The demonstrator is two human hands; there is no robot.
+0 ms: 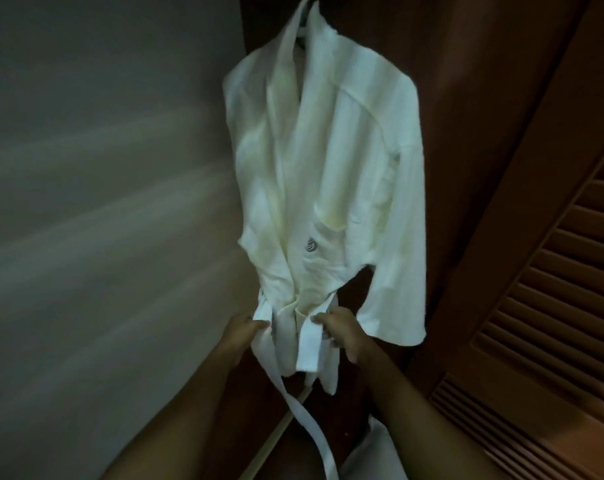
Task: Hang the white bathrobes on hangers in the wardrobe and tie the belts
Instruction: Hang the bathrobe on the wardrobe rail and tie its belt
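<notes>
Right now I see the white bathrobe hanging just above my left hand and right hand, each pinching the belt at its waist.

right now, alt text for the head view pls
A white bathrobe hangs against dark wood while the left hand and right hand each grip its belt at the waist. A louvred door stands right.

The bathrobe hangs inside the wardrobe, wall to its left, louvred door to its right. Below, the left hand and right hand flank the belt at its waist.
</notes>
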